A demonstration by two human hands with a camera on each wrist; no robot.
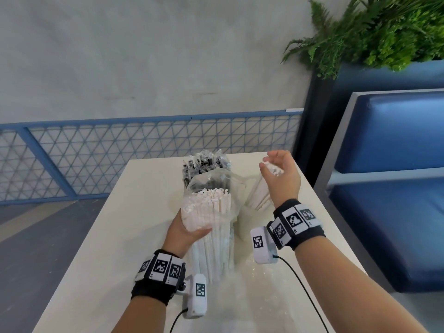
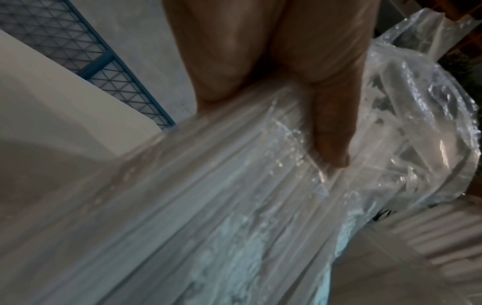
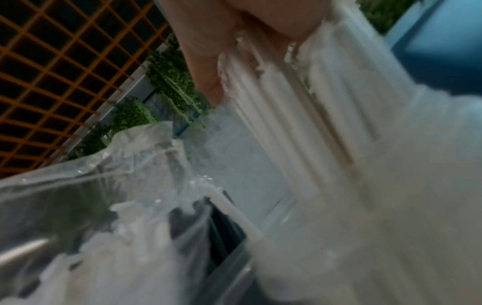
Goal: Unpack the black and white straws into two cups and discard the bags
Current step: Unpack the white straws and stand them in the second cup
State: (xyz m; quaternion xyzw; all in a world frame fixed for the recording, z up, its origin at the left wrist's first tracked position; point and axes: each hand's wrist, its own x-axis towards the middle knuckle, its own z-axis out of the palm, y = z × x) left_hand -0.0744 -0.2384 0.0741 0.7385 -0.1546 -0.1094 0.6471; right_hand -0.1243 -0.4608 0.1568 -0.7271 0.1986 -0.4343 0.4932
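Observation:
My left hand (image 1: 185,233) grips an upright clear bag of white straws (image 1: 209,210) at mid-table, open end up. In the left wrist view, the fingers (image 2: 326,123) press into the crinkled bag (image 2: 234,206). To its right, my right hand (image 1: 281,175) grips a small bunch of white straws (image 1: 260,192), held upright with their lower ends inside a faint clear cup (image 1: 249,219). The right wrist view shows that bunch (image 3: 300,123) under my thumb (image 3: 206,68). Black straws (image 1: 204,163) in clear wrappers stand behind the bag; what holds them is hidden.
The cream table (image 1: 108,236) is narrow, with edges close on both sides. A blue bench (image 1: 389,164) stands to the right, a planter with ferns (image 1: 384,32) behind it. A blue mesh railing (image 1: 120,150) runs beyond the table's far edge.

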